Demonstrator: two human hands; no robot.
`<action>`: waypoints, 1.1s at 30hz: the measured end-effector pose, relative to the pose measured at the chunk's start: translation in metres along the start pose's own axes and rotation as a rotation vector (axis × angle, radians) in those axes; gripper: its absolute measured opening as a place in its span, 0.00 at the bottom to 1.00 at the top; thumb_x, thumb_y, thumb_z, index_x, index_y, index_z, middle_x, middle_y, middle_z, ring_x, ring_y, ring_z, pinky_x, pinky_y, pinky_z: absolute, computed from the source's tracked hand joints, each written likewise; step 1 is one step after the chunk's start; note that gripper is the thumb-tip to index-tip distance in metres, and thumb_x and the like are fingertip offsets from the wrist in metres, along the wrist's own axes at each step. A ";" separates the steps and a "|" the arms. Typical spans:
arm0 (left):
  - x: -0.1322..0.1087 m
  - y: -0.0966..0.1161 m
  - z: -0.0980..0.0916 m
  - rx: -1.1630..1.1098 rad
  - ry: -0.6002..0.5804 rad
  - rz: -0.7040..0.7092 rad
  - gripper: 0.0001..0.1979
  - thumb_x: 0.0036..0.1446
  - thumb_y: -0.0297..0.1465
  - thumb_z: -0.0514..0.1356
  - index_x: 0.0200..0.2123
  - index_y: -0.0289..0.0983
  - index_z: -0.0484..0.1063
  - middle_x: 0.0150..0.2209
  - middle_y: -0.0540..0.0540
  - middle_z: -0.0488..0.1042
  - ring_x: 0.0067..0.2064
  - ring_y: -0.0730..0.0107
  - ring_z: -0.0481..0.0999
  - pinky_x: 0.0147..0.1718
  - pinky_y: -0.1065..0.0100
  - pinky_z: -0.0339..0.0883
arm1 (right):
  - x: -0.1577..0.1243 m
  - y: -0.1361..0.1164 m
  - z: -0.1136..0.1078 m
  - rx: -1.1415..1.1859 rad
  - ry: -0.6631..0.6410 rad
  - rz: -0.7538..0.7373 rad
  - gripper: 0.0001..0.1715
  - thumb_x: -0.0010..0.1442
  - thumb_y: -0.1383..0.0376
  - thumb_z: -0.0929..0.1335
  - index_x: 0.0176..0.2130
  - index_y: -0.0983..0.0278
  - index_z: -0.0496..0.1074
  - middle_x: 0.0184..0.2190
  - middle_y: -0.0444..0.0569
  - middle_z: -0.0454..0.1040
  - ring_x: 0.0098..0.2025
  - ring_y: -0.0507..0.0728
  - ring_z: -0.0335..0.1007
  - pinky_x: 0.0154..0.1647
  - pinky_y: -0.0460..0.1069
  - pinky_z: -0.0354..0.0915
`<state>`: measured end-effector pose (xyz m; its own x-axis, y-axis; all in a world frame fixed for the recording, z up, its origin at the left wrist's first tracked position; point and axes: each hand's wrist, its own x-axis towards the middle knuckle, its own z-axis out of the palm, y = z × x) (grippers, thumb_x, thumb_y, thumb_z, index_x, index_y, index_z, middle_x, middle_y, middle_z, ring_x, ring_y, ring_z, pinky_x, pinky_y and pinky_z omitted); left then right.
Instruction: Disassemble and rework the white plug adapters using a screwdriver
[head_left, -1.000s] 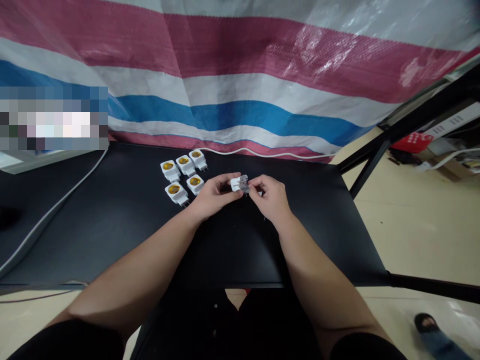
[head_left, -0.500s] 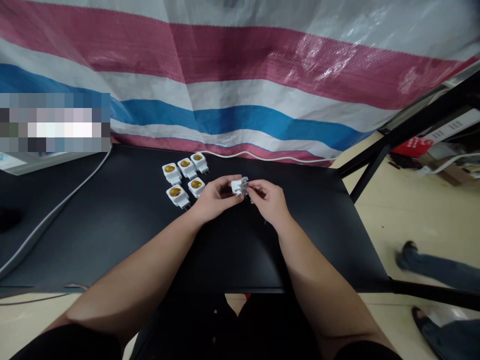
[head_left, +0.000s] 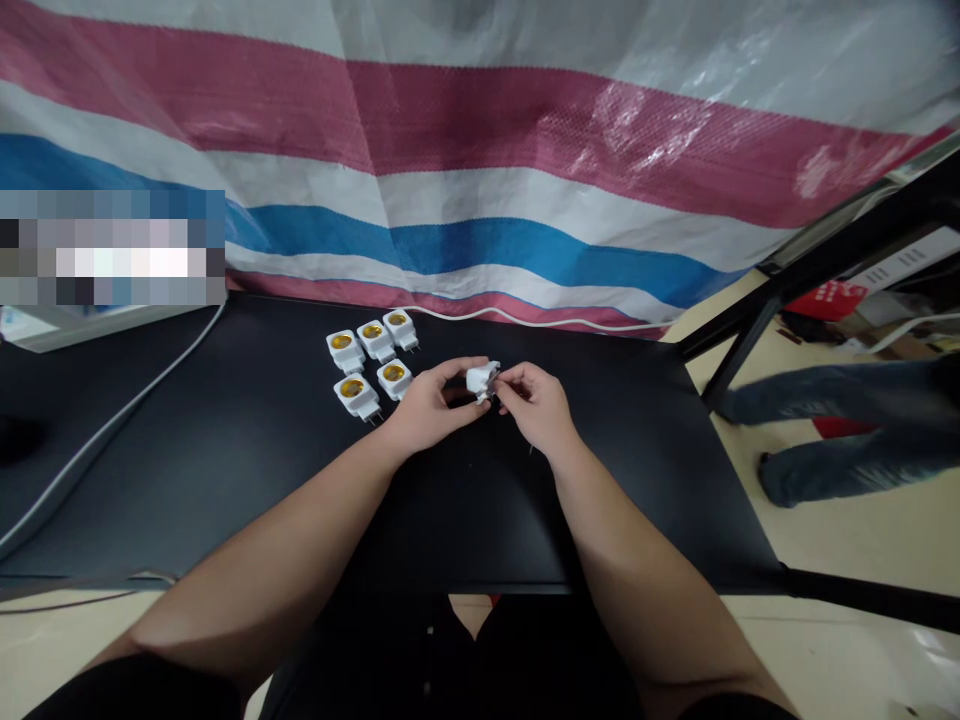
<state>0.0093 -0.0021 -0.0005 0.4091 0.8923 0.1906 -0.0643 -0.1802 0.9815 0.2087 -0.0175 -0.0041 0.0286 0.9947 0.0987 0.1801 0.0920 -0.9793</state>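
Observation:
My left hand (head_left: 431,405) grips a white plug-in lamp socket (head_left: 480,380) between thumb and fingers, above the black table. At its right side, my right hand (head_left: 536,400) is closed in a pinch, with the fingertips against the socket's end. What small part those fingertips hold is hidden. A thin dark tip (head_left: 532,449) shows below the right palm. Left of my hands, several similar sockets lie in two rows, gold screw threads facing up and prongs pointing right. Among them are a front socket (head_left: 358,397) and a back socket (head_left: 345,352).
A striped plastic sheet (head_left: 450,190) hangs behind the black table (head_left: 247,450). White cables run along the back edge and down the left side (head_left: 120,410). A dark frame post (head_left: 731,375) stands at the right. Beyond it, a person's legs (head_left: 847,430) show.
The held socket has turned slightly in my fingers, so its open end shows less. Both hands stay almost in place. The person at the right has stepped closer to the table.

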 end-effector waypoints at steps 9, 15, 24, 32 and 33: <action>0.001 -0.002 0.000 0.020 0.008 0.001 0.31 0.56 0.32 0.75 0.63 0.36 0.76 0.61 0.35 0.79 0.60 0.49 0.80 0.61 0.48 0.77 | 0.002 -0.006 -0.008 -0.083 0.006 -0.016 0.09 0.59 0.58 0.72 0.35 0.62 0.76 0.28 0.45 0.78 0.26 0.53 0.74 0.29 0.49 0.72; 0.001 -0.004 -0.002 0.041 0.020 -0.012 0.31 0.56 0.33 0.74 0.63 0.36 0.75 0.59 0.36 0.79 0.58 0.52 0.81 0.61 0.49 0.77 | 0.014 0.006 -0.033 -0.488 0.143 -0.187 0.07 0.61 0.61 0.71 0.36 0.61 0.80 0.30 0.48 0.80 0.30 0.57 0.71 0.37 0.53 0.68; 0.000 -0.002 -0.001 0.045 0.002 -0.034 0.31 0.56 0.33 0.75 0.63 0.37 0.76 0.57 0.37 0.81 0.57 0.51 0.82 0.60 0.47 0.77 | 0.023 0.018 -0.039 -0.854 0.202 -0.136 0.07 0.59 0.68 0.71 0.36 0.59 0.82 0.34 0.50 0.84 0.43 0.66 0.72 0.50 0.61 0.62; 0.004 -0.006 -0.002 -0.093 0.036 -0.106 0.31 0.55 0.34 0.76 0.61 0.36 0.77 0.55 0.37 0.82 0.54 0.55 0.82 0.60 0.50 0.75 | 0.026 0.023 -0.046 -0.772 0.197 -0.139 0.08 0.60 0.64 0.72 0.39 0.59 0.83 0.35 0.51 0.84 0.41 0.65 0.75 0.49 0.61 0.66; 0.004 -0.005 -0.002 -0.118 0.047 -0.118 0.31 0.54 0.34 0.76 0.61 0.36 0.77 0.55 0.38 0.82 0.54 0.55 0.82 0.60 0.50 0.74 | 0.026 0.021 -0.045 -0.720 0.203 -0.156 0.07 0.61 0.63 0.71 0.39 0.60 0.82 0.35 0.51 0.84 0.40 0.64 0.76 0.49 0.60 0.67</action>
<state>0.0097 0.0032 -0.0050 0.3777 0.9231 0.0723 -0.1257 -0.0262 0.9917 0.2578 0.0078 -0.0139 0.1178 0.9383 0.3252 0.7913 0.1092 -0.6016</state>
